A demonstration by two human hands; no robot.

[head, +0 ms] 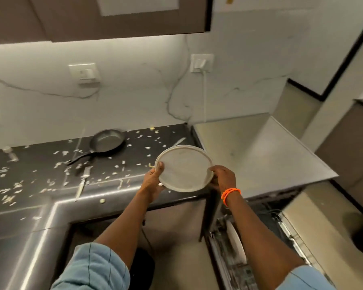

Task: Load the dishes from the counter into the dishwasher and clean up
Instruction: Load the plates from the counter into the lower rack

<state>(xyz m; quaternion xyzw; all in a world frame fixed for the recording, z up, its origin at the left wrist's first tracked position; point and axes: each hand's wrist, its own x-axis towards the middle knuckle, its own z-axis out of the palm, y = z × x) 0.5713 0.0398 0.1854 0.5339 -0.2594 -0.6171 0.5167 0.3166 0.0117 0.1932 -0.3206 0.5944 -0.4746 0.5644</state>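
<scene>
A round white plate (183, 168) is held in the air above the front edge of the dark desk (40, 181), near its right end, between both hands. The left hand (153, 181) grips the plate's left rim, thumb curled over the face and fingers behind. The right hand (221, 176) grips the right rim, fingers curled round the edge; an orange band (230, 194) is worn on that wrist. The plate is tilted, its face turned up and towards the camera, its far edge raised.

On the dark desk, a black frying pan (107, 141) lies well to the left of the plate, its handle pointing towards the front left. A knife (83, 181) lies in front of the pan, its long axis running roughly front to back. A second utensil (179, 141) is seen just behind the plate's far edge, too blurred to name. Pale food scraps (57, 152) are scattered across most of the dark surface.

To the right, a lighter grey desk (260, 155) adjoins the dark one. Below it the dishwasher (260, 237) stands open, with a white plate (236, 241) set upright on edge in its rack. Two wall sockets are seen on the marbled backsplash, with a white cable (205, 97) hanging from the right one.
</scene>
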